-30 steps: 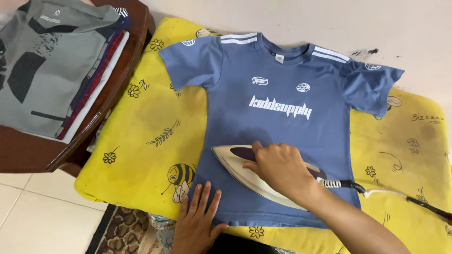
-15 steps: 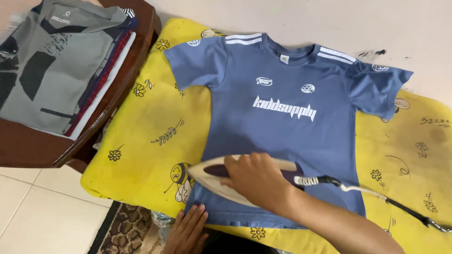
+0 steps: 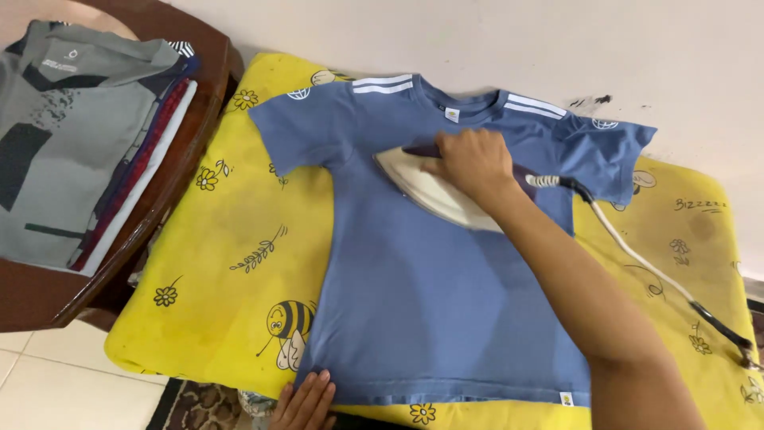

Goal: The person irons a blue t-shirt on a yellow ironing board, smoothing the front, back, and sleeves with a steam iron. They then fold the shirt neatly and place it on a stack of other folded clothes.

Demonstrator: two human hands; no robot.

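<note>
A blue short-sleeved shirt (image 3: 430,271) with white shoulder stripes lies flat, front up, on a yellow padded cloth (image 3: 231,231) printed with bees and flowers. My right hand (image 3: 473,163) grips the handle of a white and dark iron (image 3: 426,189), which rests on the shirt's chest just below the collar, tip pointing left. The iron's cord (image 3: 637,259) trails right across the cloth. My left hand (image 3: 306,402) lies flat at the shirt's bottom hem, near the lower left corner, fingers spread.
A stack of folded clothes (image 3: 79,135), a grey shirt on top, sits on a round dark wooden table (image 3: 187,159) at the left. A pale wall (image 3: 557,48) runs behind the cloth. Tiled floor (image 3: 48,382) and a patterned rug (image 3: 207,402) show below.
My right hand has pushed the iron from the shirt's lower hem up to the chest below the collar. My left hand stays at the hem.
</note>
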